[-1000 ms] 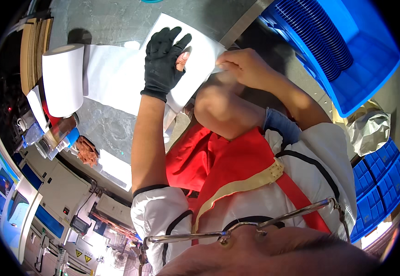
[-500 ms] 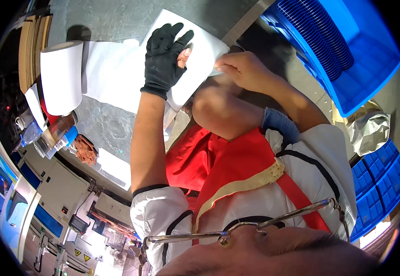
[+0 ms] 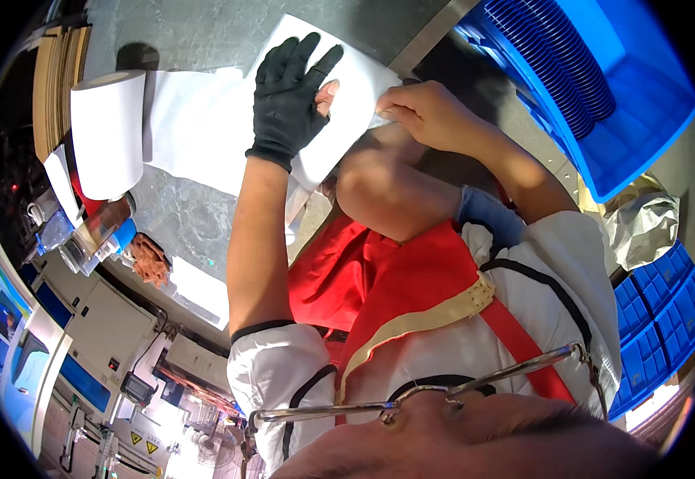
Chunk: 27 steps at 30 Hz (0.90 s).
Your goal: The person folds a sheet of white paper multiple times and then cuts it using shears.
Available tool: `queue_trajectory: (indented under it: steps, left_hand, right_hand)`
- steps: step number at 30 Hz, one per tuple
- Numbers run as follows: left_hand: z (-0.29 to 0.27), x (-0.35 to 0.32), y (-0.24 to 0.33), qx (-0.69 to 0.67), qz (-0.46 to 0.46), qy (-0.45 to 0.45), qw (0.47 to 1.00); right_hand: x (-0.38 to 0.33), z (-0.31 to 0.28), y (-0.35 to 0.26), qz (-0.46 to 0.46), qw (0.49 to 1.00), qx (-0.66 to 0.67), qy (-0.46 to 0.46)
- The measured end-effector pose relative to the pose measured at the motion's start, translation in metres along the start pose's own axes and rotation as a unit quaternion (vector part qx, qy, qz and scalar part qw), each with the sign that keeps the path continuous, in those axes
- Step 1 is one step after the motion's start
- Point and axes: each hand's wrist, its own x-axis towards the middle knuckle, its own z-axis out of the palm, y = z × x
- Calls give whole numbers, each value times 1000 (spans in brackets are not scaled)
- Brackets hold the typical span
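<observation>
My left hand (image 3: 285,108), in a black glove with the thumb bare, lies with spread fingers on a smooth white sheet (image 3: 355,76) at the table's front edge. Whether this is one sheet or a stack cannot be told. My right hand (image 3: 427,114) is bare and pinches a thin translucent film (image 3: 379,121) at the sheet's right edge, over the table's rim. Under the left part of the white sheet runs a white paper strip (image 3: 192,128), which leads to a large white roll (image 3: 108,136) standing at the left.
Brown cardboard sheets (image 3: 56,88) stand behind the roll. A clear bottle (image 3: 96,231) and a crumpled reddish-brown glove (image 3: 149,259) lie on the left side. At right a blue crate (image 3: 643,104) holds a row of dark thin discs; a crumpled pale bag (image 3: 643,227) sits below it.
My right hand has shifted slightly, lifting the film's edge so more of it shows. My left hand stays on the sheet, its fingers spread a little wider.
</observation>
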Motion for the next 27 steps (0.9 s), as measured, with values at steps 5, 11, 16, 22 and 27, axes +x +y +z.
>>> queue_trajectory:
  steps: [5, 11, 16, 22, 27]
  left_hand:
    - [2, -1, -2, 34, 7, -27, 999]
    - [3, -1, -3, 26, 8, -39, 999]
    - [0, -2, 0, 26, -7, -44, 999]
    - [3, -1, -3, 22, 0, -34, 999]
    - [3, -1, -3, 27, -3, -44, 999]
  right_hand:
    - [11, 9, -3, -2, 998, -24, -62]
    - [7, 16, -3, 6, 997, -43, -62]
    - [-15, 0, 3, 7, 999, 25, -48]
    - [-5, 22, -5, 3, 1000, -3, -2]
    - [-3, 37, -7, -3, 1000, 3, -4]
